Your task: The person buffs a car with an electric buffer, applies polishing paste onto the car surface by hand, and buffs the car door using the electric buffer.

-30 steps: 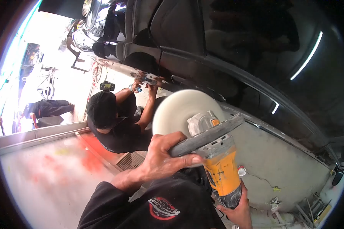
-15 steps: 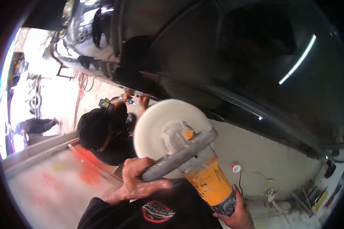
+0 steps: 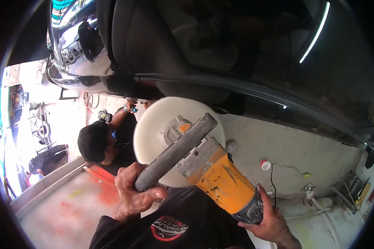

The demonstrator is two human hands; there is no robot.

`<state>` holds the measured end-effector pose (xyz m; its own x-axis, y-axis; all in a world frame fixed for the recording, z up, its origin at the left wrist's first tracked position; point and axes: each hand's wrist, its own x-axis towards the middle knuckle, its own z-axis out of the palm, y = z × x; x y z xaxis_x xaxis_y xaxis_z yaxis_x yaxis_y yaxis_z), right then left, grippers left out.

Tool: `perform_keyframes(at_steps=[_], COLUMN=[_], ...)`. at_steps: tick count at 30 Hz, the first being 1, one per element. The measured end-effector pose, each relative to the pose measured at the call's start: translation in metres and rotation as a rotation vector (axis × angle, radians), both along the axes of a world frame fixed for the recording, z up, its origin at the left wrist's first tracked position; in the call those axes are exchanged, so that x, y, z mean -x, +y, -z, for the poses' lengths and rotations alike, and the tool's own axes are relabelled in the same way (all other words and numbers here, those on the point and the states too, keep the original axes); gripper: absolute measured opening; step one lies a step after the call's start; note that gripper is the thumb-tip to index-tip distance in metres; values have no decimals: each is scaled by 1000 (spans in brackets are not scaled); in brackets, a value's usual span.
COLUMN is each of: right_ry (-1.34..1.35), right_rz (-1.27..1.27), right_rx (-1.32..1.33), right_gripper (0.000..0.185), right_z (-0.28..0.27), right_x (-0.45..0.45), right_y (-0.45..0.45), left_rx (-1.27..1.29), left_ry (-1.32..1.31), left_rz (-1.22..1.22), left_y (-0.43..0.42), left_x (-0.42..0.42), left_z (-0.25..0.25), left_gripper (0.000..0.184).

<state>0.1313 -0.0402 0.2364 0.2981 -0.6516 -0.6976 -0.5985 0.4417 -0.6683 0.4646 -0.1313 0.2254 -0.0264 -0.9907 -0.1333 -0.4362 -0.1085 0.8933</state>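
A yellow and grey car polisher (image 3: pixel 226 182) is held across the front of my body. My left hand (image 3: pixel 133 189) is wrapped round one end of its dark bar handle (image 3: pixel 176 151). Around the black rear end of the body curls my right hand (image 3: pixel 272 222). The round white polishing pad (image 3: pixel 147 128) looks smooth and blurred, lying beyond the handle. Just past it is the glossy black car (image 3: pixel 253 58); whether pad and paint touch, I cannot tell.
A co-worker in a black cap (image 3: pixel 93 141) crouches left of the pad, hands at the car's lower edge. A red and white cup (image 3: pixel 265 164) and a dark cord (image 3: pixel 272 182) are on the floor at right. Another person (image 3: pixel 50 159) is at far left.
The polisher has shifted slightly left and up in view, with both hands still on it. My view has turned, so the car's lower edge lies more level.
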Motion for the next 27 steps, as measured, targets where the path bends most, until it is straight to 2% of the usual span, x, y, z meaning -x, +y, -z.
perform_keyframes(at_steps=[5, 8, 9, 11, 14, 18, 24, 27], right_ry=[-49, -24, -26, -29, 10, 17, 159, 49], right_rz=[124, 101, 144, 223, 150, 246, 277, 401], right_rx=[-92, -19, -60, -144, -4, -89, -171, -241], right_gripper=[117, 118, 116, 113, 115, 115, 113, 113], right_z=[4, 12, 10, 5, 9, 19, 4, 1], right_x=[22, 36, 38, 41, 53, 62, 67, 67], right_y=[8, 22, 21, 20, 32, 53, 54, 51], left_rx=[2, -18, 5, 6, -5, 29, -14, -50], left_ry=[25, 34, -33, 18, 89, 183, 341, 406], left_rz=[93, 165, 233, 248, 259, 273, 286, 304], left_y=[-6, -10, -14, -13, -17, -17, -19, -19], left_x=[27, 44, 49, 59, 76, 90, 108, 111], left_z=[-1, -3, -6, -5, -7, 7, 19, 21], left_gripper=[56, 53, 52, 47, 42, 40, 38, 37])
